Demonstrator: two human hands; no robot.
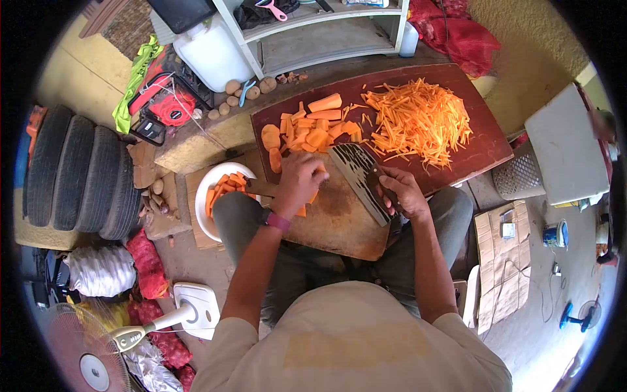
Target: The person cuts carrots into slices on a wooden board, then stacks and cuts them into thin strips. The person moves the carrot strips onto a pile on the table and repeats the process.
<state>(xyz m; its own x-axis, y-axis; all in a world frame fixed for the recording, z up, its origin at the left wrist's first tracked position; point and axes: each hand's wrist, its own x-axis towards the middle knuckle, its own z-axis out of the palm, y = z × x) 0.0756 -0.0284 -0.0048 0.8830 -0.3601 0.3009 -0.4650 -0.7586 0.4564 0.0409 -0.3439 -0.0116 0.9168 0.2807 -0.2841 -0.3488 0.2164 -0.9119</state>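
My right hand (401, 191) grips a cleaver (356, 173) with a wide blade, streaked dark and pale. The blade slants over the right part of a worn wooden cutting board (339, 235). My left hand (299, 179) is curled above the board's left part, with a bit of orange carrot (320, 168) at its fingertips; the fingers partly hide it. More carrot lies on the board beside this hand. Just beyond it, thick carrot chunks (317, 137) are heaped on a dark red table (483, 137). A large pile of carrot strips (421, 121) sits to their right.
A white bowl (204, 215) of carrot pieces stands by my left knee. Tyres (85, 176), a red machine (173, 108) and a fan (95, 366) are at the left. A shelf (313, 52) stands behind the table. Flattened cardboard (499, 261) lies at the right.
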